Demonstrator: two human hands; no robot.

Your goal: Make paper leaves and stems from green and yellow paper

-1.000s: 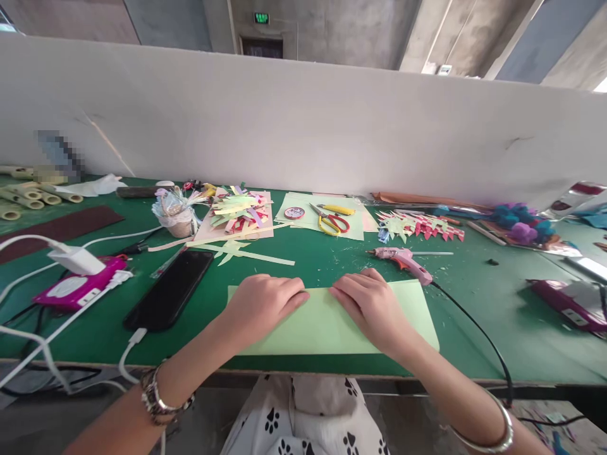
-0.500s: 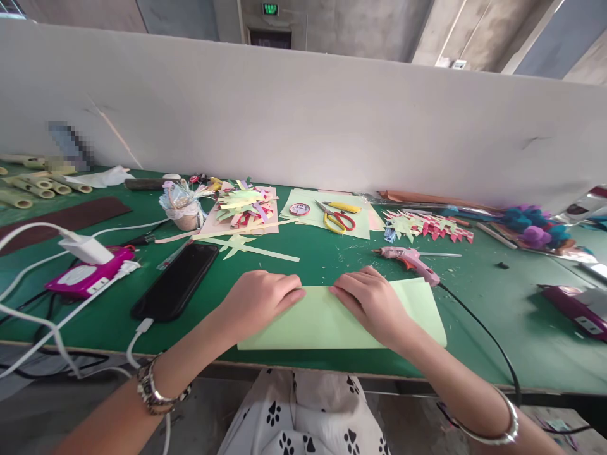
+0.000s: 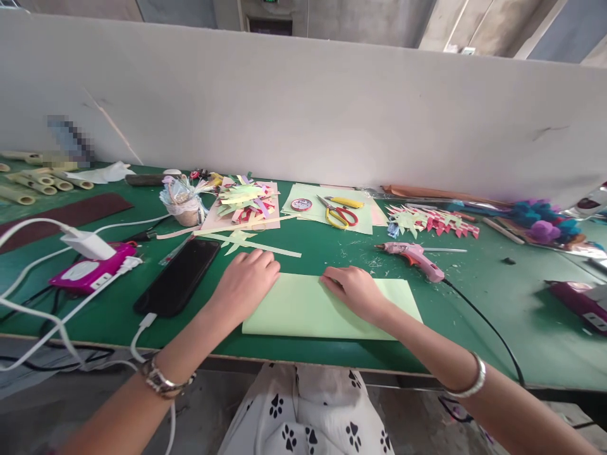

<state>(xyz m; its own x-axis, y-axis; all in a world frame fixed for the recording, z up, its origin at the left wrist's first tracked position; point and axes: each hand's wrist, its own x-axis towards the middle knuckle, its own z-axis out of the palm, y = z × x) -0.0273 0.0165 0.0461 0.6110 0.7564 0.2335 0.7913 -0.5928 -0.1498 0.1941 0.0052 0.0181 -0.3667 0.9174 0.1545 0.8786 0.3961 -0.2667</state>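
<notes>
A pale green sheet of paper [image 3: 303,309], folded over on itself, lies flat near the table's front edge. At its far left corner my left hand [image 3: 249,281] is closed, the fingers curled together over the edge. My right hand [image 3: 353,291] is also closed, thumb and fingers together on the far edge right of the middle. The fingertips of both hands are partly hidden. Just beyond my left hand are pale green paper strips [image 3: 265,248]. A pink glue gun [image 3: 415,256] lies to the right of my right hand.
A black phone [image 3: 177,278] on a white cable and a purple power strip [image 3: 97,268] lie at left. Farther back are a pile of paper strips [image 3: 246,201], scissors [image 3: 339,217], a round tape roll [image 3: 301,204] and zigzag-cut paper [image 3: 436,221]. A grey partition [image 3: 303,114] stands behind.
My left hand has moved left and away from me to the paper's far left corner. My right hand has shifted slightly left. The paper's right side has come in and lies flatter.
</notes>
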